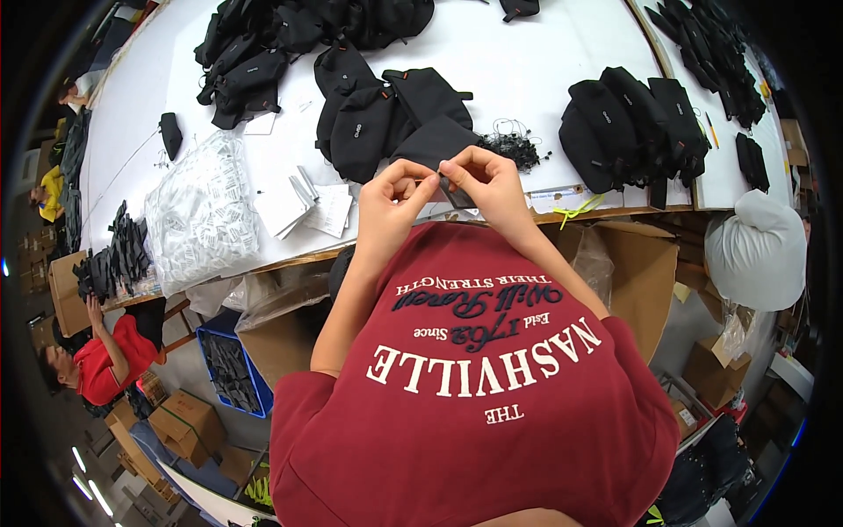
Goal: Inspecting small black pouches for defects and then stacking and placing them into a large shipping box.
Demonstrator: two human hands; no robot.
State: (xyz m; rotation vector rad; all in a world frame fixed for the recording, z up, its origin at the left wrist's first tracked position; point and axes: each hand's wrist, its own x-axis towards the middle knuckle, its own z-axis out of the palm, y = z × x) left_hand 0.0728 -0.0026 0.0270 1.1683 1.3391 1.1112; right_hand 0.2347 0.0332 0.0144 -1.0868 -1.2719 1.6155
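Note:
My left hand (395,195) and my right hand (485,183) meet over the near edge of the white table, thumbs and forefingers pinched almost tip to tip. What sits in the pinch is too small and dark to make out. A dark flat piece (457,195) hangs just below my right fingertips. Right behind my hands lies a black fabric bag (430,98), with part of it reaching toward my fingers. Another black bag (356,132) rests beside it to the left. A tangle of black tag strings (514,147) lies just right of my right hand.
White paper cards (303,206) and a clear bag of white labels (204,211) lie to the left. Black bags (632,127) are grouped at right, more (299,26) at the back. Cardboard boxes (645,281) stand under the table edge. A person in red (105,360) works at far left.

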